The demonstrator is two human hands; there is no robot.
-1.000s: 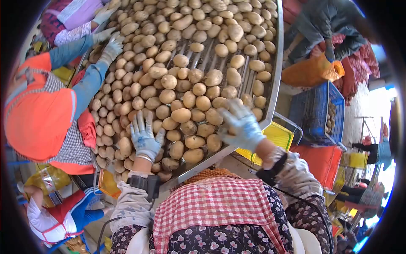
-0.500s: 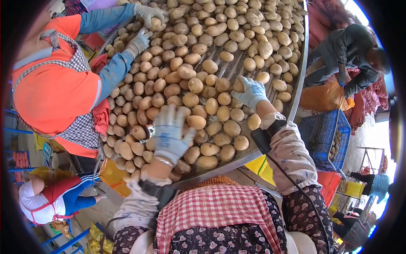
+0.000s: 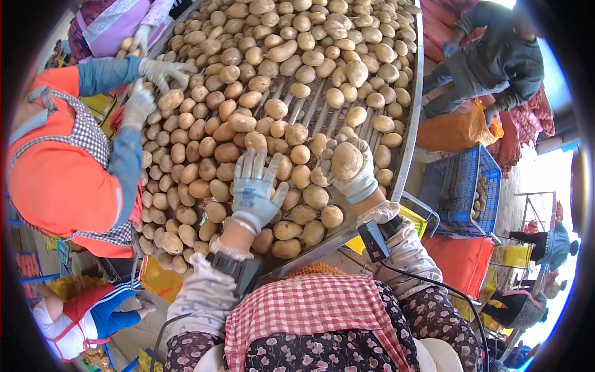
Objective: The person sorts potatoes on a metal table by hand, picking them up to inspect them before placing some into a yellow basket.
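Potatoes (image 3: pixel 300 155) cover a slatted metal table before me. My left hand (image 3: pixel 253 193), in a pale blue-grey work glove, lies palm down over them with fingers spread and nothing in its grasp. To its right, my right hand (image 3: pixel 361 180) wears a similar glove with dirty fingertips. It is turned upward and holds a large round potato (image 3: pixel 346 161), which covers part of the palm. Wristbands with dark devices sit at both my wrists.
The table's metal rim (image 3: pixel 409 142) runs along the right. A co-worker in an orange vest (image 3: pixel 59 180) handles potatoes at the left. Beyond the rim stand a blue crate (image 3: pixel 462 192), an orange sack (image 3: pixel 455 133) and another person. Yellow crates are nearby.
My right hand has turned over, and the potato in it now faces up. My left hand has shifted slightly up and right. The view has moved, and the co-worker's hands are now farther left.
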